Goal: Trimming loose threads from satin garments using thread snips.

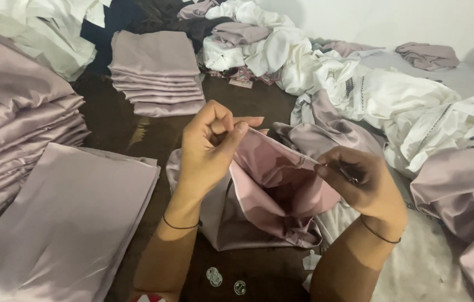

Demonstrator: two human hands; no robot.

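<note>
1. The left hand (pixel 209 148) is bare, with no ring or glove, and a thin dark band goes around its wrist.
2. The right hand (pixel 360 182) is bare too, with a similar thin dark band on the wrist.
3. Both forearms, in the lower middle of the frame, have no sleeves.

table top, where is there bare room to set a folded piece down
Bare dark table shows between the far folded stack and the near folded sheet. The right side is crowded with loose white and mauve cloth.

Dusty-pink satin cover (pixel 281 184), mauve folded stacks (pixel 156 72), white crumpled cloth (pixel 416 106).
</note>
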